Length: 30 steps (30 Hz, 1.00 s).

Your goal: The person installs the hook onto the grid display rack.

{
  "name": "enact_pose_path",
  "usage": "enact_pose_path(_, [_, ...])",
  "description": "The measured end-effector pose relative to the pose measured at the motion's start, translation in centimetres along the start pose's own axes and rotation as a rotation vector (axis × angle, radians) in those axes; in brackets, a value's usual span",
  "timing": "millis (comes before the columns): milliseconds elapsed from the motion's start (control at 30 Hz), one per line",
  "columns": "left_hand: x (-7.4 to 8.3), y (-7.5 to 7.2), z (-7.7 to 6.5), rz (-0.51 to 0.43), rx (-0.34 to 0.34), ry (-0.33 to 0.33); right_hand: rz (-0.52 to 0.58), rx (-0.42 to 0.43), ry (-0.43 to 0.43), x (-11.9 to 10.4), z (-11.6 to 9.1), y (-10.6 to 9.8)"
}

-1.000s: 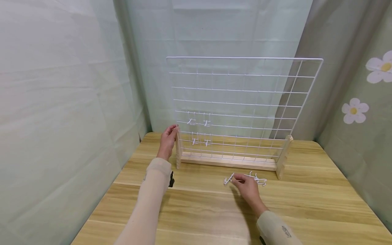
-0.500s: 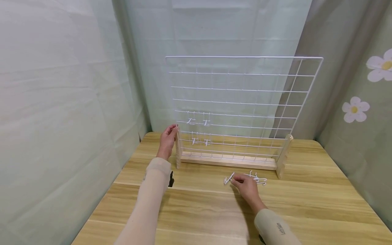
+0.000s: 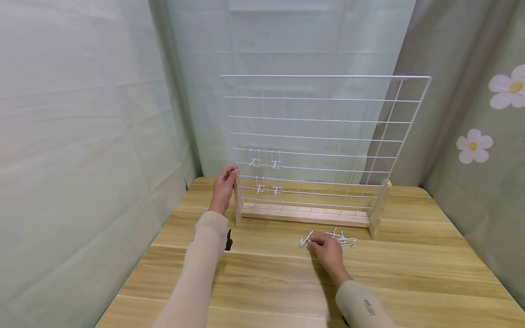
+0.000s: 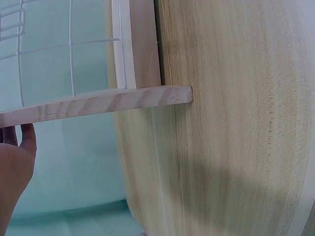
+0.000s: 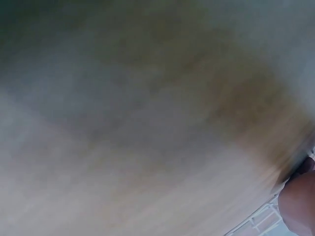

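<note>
L grip (image 3: 223, 189) on rack (image 3: 305, 216); R grip (image 3: 328, 250) w/ hook (image 3: 306, 238)

Pale curtains (image 3: 90, 136) around a wood-grain table (image 3: 266, 287) suggest a makeshift booth

Pale beige sleeve (image 3: 199, 269) behind my left hand (image 3: 223, 189); black fitting (image 3: 229, 240) along its inner edge. Behind my right hand (image 3: 329, 256), similar cuff (image 3: 348, 294), dark lettering (image 3: 369, 307).

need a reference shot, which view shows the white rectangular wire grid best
The head view, where the white rectangular wire grid shows whole. The left wrist view catches only a lower corner beside the pale wooden upright; the right wrist view offers at most a small piece at lower right.
</note>
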<state>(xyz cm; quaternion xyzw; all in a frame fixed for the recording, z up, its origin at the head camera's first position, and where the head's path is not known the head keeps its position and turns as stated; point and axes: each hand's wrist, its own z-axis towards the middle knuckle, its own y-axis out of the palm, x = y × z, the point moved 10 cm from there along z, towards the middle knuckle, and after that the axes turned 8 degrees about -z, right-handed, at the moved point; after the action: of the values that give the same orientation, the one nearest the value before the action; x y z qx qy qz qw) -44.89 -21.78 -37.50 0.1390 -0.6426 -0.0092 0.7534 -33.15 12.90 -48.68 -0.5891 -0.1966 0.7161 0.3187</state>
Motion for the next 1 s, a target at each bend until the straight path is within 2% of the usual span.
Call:
enact_pose_path(167, [-0.1, 0.0, 0.0, -0.006, -0.001, 0.001, -0.028, 0.022, -0.019, -0.4, 0.0, -0.1])
enact_pose_path(433, [-0.1, 0.1, 0.1, -0.024, -0.011, -0.045, -0.051, 0.037, -0.039, -1.0, -0.2, -0.4])
enact_pose_path(767, [-0.4, -0.1, 0.2, 0.005, -0.004, -0.019, -0.09, 0.023, -0.027, -1.0, 0.0, -0.2])
enact_pose_path(1000, [-0.5, -0.2, 0.2, 0.012, -0.003, -0.028, -0.12, 0.045, -0.067, -1.3, 0.1, -0.2])
